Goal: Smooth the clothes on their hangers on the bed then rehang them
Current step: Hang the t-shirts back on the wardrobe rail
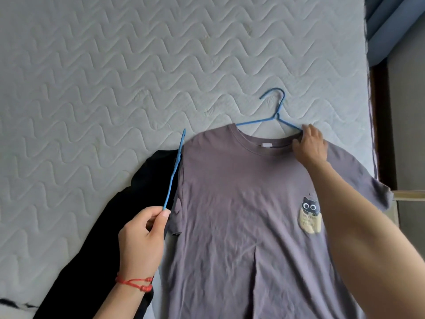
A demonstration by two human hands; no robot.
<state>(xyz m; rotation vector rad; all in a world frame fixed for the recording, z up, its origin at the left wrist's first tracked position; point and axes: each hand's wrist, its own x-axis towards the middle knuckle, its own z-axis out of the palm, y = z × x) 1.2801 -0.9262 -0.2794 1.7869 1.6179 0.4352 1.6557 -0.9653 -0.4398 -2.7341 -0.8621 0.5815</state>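
A mauve T-shirt (241, 203) with a cat print lies flat, front up, on the quilted white mattress (115, 77). A blue hanger (274, 111) pokes out of its neck, hook pointing away from me. My right hand (309, 146) pinches the collar at the shirt's right shoulder, by the hanger arm. My left hand (142, 240) grips the near end of a second blue hanger (175, 166), seen edge-on and raised over a black garment (110, 238) that lies to the left of the shirt. Part of the black garment is tucked under the shirt's sleeve.
The mattress edge runs down the right side, with a dark wooden frame (379, 125) and blue fabric (391, 24) beyond it. A pale wooden piece (409, 195) sticks in at the right. A red string bracelet is on my left wrist.
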